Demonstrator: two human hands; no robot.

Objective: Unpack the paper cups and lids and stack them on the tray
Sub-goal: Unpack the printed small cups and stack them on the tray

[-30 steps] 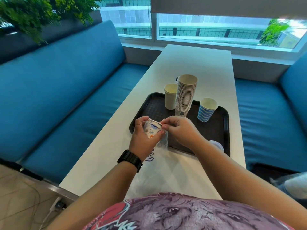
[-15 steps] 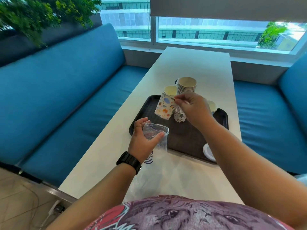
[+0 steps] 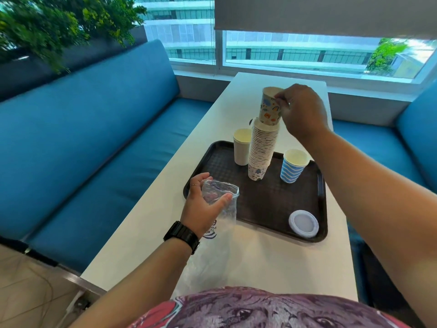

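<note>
White table [image 3: 264, 261]: right hand [image 3: 300, 112] pinches cup [image 3: 270, 110] atop stack [image 3: 262, 147]; left hand [image 3: 201, 209] grips bag [image 3: 222, 204].

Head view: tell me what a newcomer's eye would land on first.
The tall stack of printed paper cups stands at the middle of the dark tray, with the right hand pinching a patterned cup by the rim into its top. Nearer, the left hand grips a clear plastic bag at the tray's near-left edge. A blue striped cup stands right of the stack.

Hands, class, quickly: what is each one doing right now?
Left hand: holding the plastic bag.
Right hand: pinching the patterned cup over the stack.
</note>
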